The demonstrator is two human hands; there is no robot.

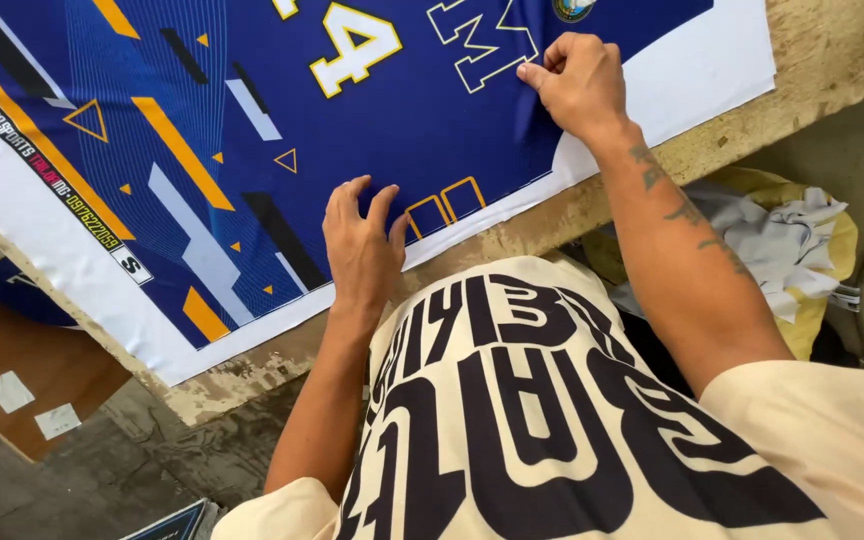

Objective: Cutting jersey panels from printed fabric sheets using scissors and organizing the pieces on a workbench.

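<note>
A large sheet of blue printed fabric (202,130) with orange, white and black shapes and white margins lies spread over a worn table (572,210). My left hand (360,245) rests flat on the fabric near the table's front edge, fingers spread. My right hand (577,82) is farther up and to the right, pinching a fold of the blue fabric between thumb and fingertips. My cream shirt with big dark lettering fills the bottom of the view.
A pile of grey and yellow cloth scraps (782,240) lies on the floor to the right. A brown board (22,370) with white paper labels sits lower left. The table's front edge (252,375) is rough and chipped.
</note>
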